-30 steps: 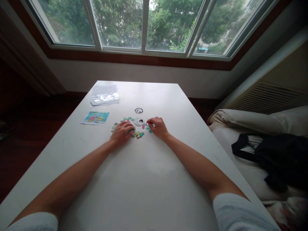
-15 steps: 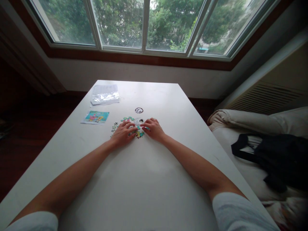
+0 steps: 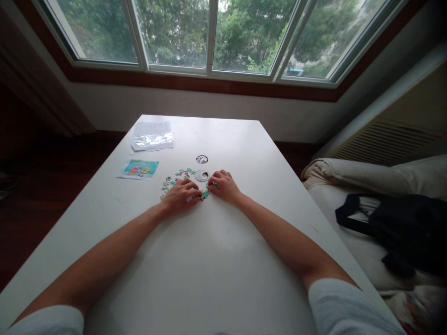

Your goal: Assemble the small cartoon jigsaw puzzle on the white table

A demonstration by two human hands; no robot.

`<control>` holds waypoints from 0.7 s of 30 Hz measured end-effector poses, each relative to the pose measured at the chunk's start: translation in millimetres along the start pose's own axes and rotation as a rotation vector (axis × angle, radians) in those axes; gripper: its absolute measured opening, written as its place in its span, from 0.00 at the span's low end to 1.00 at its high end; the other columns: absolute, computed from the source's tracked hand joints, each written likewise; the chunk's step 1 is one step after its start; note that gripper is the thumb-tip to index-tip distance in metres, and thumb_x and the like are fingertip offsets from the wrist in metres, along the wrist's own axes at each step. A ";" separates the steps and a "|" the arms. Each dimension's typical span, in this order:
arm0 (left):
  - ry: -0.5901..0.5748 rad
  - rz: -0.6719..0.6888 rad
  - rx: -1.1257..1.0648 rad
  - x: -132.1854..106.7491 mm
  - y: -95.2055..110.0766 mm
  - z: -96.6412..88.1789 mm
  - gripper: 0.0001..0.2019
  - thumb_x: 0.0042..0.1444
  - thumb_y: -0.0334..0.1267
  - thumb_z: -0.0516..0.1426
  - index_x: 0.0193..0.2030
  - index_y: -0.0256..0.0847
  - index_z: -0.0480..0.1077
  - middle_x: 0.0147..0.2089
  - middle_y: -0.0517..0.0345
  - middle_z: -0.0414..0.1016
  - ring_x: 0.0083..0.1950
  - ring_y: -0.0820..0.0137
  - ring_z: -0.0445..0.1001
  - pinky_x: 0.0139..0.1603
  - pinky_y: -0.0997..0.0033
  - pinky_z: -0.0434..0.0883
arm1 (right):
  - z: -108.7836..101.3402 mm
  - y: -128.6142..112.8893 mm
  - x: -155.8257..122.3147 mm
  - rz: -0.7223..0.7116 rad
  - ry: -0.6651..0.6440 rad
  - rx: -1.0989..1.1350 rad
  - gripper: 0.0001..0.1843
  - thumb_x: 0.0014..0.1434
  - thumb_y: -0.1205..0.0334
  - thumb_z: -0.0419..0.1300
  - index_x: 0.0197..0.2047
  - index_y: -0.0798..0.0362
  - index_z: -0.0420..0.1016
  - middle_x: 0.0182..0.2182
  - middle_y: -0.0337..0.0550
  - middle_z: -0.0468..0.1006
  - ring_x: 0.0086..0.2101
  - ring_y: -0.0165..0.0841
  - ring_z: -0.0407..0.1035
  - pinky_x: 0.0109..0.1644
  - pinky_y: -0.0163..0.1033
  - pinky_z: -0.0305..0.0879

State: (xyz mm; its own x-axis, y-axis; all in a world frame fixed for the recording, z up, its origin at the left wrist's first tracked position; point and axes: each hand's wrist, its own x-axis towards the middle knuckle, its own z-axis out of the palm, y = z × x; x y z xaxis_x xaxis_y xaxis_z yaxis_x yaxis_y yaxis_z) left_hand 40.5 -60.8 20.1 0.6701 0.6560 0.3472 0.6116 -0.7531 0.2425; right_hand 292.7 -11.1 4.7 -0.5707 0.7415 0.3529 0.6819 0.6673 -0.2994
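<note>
Small, colourful jigsaw puzzle pieces [image 3: 166, 184] lie in a loose ring on the white table [image 3: 209, 260]. My left hand [image 3: 181, 193] rests palm down over the near part of the ring, fingers bent and apart, with fingertips at the pieces. To its right, my right hand [image 3: 224, 187] has its fingers curled together around a teal piece, partly hidden by the fingers. Just beyond both hands sits a round, clear-looking disc [image 3: 201, 176] with a dark spot. Farther back is a second round, shiny disc [image 3: 201, 159].
A small cartoon picture sheet [image 3: 138, 169] lies left of the pieces. Behind it are papers with a clear plastic sleeve [image 3: 152, 136]. A cushioned seat [image 3: 328, 200] holding a dark bag [image 3: 408, 228] stands to the right. Past the table is a window [image 3: 206, 42].
My right hand has drawn slightly right, away from the nearer disc, so more of that disc shows. My left hand has shifted a little right and nearer, over the pieces.
</note>
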 end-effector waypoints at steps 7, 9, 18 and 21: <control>-0.014 0.020 -0.017 0.5 -1.1 -1.0 0.13 0.68 0.39 0.54 0.53 0.49 0.78 0.53 0.55 0.80 0.58 0.60 0.71 0.63 0.54 0.68 | 0.2 3.0 -0.5 0.030 -0.011 -0.001 0.11 0.64 0.56 0.65 0.49 0.44 0.81 0.46 0.47 0.78 0.50 0.43 0.64 0.55 0.48 0.57; -0.011 0.022 -0.014 0.4 -1.1 -1.1 0.13 0.68 0.39 0.54 0.54 0.49 0.78 0.54 0.55 0.80 0.59 0.60 0.71 0.64 0.54 0.68 | -1.5 1.9 -0.3 0.034 -0.023 -0.009 0.11 0.64 0.56 0.65 0.49 0.44 0.82 0.46 0.47 0.77 0.50 0.43 0.64 0.55 0.49 0.58; -0.020 0.068 -0.060 -0.6 0.3 -2.8 0.13 0.68 0.40 0.54 0.52 0.51 0.79 0.53 0.55 0.81 0.58 0.62 0.73 0.63 0.56 0.70 | -7.8 0.6 0.6 0.051 -0.062 -0.019 0.09 0.63 0.57 0.66 0.47 0.45 0.82 0.45 0.48 0.77 0.50 0.44 0.64 0.54 0.48 0.58; -0.025 0.085 -0.079 -0.1 0.6 -3.2 0.13 0.68 0.39 0.54 0.53 0.50 0.79 0.54 0.54 0.80 0.57 0.63 0.74 0.63 0.57 0.70 | -7.1 3.1 1.5 0.057 -0.080 -0.009 0.09 0.62 0.56 0.67 0.46 0.45 0.81 0.46 0.47 0.77 0.50 0.44 0.64 0.54 0.48 0.58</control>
State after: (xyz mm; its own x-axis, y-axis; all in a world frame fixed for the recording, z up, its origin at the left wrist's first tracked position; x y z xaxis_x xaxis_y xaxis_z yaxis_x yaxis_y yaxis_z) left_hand 39.4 -61.5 23.1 0.7290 0.5903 0.3465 0.5183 -0.8067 0.2839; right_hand 297.3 -8.4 10.6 -0.5652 0.7819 0.2631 0.7183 0.6232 -0.3092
